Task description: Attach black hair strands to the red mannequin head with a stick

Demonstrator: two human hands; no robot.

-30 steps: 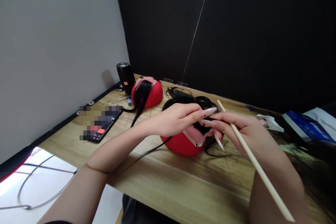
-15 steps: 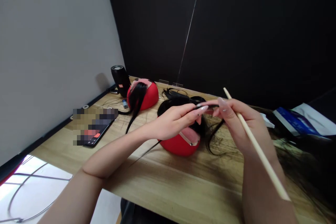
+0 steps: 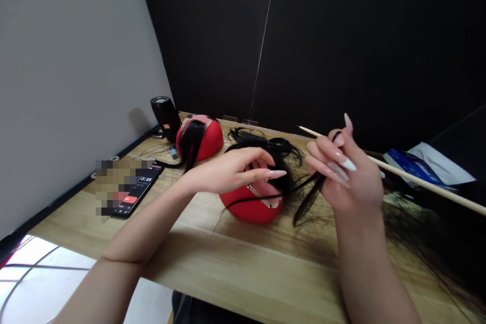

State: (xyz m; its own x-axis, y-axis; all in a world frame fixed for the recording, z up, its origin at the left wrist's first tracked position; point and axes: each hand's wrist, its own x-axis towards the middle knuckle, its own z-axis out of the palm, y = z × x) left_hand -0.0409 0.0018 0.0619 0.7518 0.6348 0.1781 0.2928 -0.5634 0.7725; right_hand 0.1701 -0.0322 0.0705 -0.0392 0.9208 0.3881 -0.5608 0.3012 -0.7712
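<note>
**Stick tucked away, strand pinched**

Your right hand curls round the stick, seemingly parking it so the fingertips stay free to hold the black hair strand, which runs across to the red dome on the table. Your left hand hovers open just above the dome.

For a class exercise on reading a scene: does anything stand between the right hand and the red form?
Nothing solid does. Only a black hair strand spans the gap, running from the right hand to the red form. The left hand is above the form, its fingertips just short of the strand.
</note>
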